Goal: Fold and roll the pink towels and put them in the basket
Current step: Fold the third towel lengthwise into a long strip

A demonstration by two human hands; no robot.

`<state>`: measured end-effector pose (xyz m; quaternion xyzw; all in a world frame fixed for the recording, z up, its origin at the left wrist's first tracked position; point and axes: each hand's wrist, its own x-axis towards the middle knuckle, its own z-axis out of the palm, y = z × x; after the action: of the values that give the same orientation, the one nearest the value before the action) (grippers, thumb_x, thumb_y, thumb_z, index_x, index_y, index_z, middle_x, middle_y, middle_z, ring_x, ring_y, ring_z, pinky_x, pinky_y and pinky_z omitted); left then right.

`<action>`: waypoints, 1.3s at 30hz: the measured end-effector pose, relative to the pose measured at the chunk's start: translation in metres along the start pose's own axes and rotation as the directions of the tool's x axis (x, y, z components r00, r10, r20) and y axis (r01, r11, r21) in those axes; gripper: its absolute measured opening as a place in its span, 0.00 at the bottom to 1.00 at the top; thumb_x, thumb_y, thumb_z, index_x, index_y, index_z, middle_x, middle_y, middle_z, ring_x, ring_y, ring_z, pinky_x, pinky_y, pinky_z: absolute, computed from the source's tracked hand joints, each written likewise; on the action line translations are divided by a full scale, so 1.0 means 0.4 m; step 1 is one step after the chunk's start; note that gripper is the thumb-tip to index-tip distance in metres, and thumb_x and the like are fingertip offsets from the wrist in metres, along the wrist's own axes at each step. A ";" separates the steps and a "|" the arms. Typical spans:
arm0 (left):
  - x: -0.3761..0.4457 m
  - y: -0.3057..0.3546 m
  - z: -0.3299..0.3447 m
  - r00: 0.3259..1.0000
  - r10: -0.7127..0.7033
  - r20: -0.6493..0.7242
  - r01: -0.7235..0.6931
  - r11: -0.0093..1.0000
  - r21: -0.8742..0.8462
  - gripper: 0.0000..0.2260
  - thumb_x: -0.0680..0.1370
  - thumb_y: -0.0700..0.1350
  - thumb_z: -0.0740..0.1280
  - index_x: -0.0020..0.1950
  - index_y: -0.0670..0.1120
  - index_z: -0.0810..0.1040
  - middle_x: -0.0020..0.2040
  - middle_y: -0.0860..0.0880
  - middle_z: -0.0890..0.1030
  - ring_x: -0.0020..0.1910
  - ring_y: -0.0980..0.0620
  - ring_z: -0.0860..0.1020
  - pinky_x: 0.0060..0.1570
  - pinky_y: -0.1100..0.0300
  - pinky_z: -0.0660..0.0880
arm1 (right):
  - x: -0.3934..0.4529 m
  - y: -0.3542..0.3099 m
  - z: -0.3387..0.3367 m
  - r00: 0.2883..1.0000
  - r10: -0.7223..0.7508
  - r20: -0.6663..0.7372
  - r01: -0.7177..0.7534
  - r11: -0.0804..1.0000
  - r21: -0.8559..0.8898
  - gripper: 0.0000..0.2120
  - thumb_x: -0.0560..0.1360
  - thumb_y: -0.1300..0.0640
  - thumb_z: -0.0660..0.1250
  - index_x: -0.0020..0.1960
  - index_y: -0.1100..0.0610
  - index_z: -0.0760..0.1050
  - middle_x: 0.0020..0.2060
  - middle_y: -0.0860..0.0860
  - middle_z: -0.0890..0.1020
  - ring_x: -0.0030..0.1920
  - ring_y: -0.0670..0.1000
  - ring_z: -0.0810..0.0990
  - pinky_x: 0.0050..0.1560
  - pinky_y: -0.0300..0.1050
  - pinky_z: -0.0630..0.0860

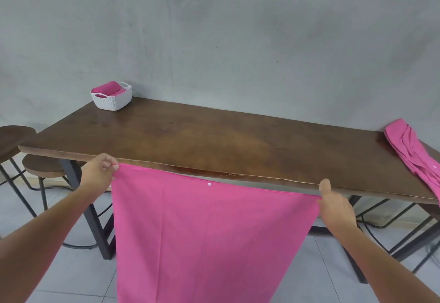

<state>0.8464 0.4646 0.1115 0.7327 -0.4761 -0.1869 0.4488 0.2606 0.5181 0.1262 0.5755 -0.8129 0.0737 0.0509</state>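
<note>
Far left, beside the table (214, 136): two round stools (42, 167), tucked near its dark legs. At the table's back left corner, against the grey wall: a white basket (112, 101), with at least one rolled pink towel (108, 88) already inside. Nearer, in front of the table's front edge: the left hand (100, 171), fingers curled and pinching the upper left corner of a spread pink towel (209, 231). Towel stretched flat in the air, top hem level with the table edge, the rest hanging toward the tiled floor, with a small white snap near the middle of the hem. At the upper right corner: the right hand (333, 205), pinching that corner, thumb raised. Far right on the tabletop: a loose heap of more pink towels (412, 152), trailing over the edge, not yet folded. Judged step: opening out one towel before the first fold. Next move, probably: lay it on the tabletop or bring the two corners together, keeping the hem taut and edges matched.
</note>
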 end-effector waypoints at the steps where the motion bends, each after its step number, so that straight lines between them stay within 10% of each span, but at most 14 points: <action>1: 0.013 -0.003 0.002 1.000 0.000 -0.001 0.000 1.000 0.002 0.01 0.79 0.35 0.67 0.50 0.38 0.78 0.45 0.37 0.80 0.35 0.52 0.76 0.30 0.75 0.71 | 0.007 -0.007 0.007 1.000 -0.009 0.003 0.009 1.000 -0.006 0.13 0.78 0.65 0.60 0.53 0.54 0.57 0.31 0.53 0.75 0.31 0.54 0.72 0.33 0.48 0.68; 15: 0.280 -0.128 0.032 0.992 -0.004 0.128 0.008 1.000 -0.029 0.08 0.78 0.38 0.68 0.40 0.49 0.79 0.38 0.45 0.82 0.43 0.39 0.81 0.48 0.46 0.78 | 0.113 -0.187 0.079 0.976 0.206 0.062 -0.213 0.883 0.418 0.08 0.76 0.63 0.66 0.39 0.57 0.79 0.36 0.55 0.81 0.41 0.59 0.78 0.43 0.51 0.73; 22: 0.362 -0.158 0.070 0.979 0.033 0.203 0.009 0.980 -0.201 0.05 0.81 0.33 0.64 0.46 0.37 0.77 0.44 0.37 0.80 0.42 0.44 0.78 0.36 0.74 0.76 | 0.134 -0.257 0.139 0.874 0.472 0.118 -0.400 0.559 0.726 0.07 0.81 0.61 0.64 0.44 0.60 0.76 0.39 0.58 0.83 0.42 0.60 0.85 0.52 0.59 0.81; 39: 0.508 -0.049 0.308 0.953 -0.298 -0.063 0.267 0.918 -0.294 0.05 0.82 0.38 0.62 0.51 0.42 0.77 0.48 0.43 0.80 0.44 0.44 0.81 0.45 0.60 0.74 | 0.444 -0.396 0.185 0.739 0.668 0.084 -0.371 0.300 0.879 0.08 0.84 0.62 0.58 0.59 0.60 0.73 0.34 0.56 0.81 0.33 0.52 0.81 0.37 0.41 0.75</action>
<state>0.8673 0.2326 0.0613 0.7313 -0.3091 -0.2763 0.5415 0.3510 0.2883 0.0930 0.2030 -0.7887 0.5621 -0.1443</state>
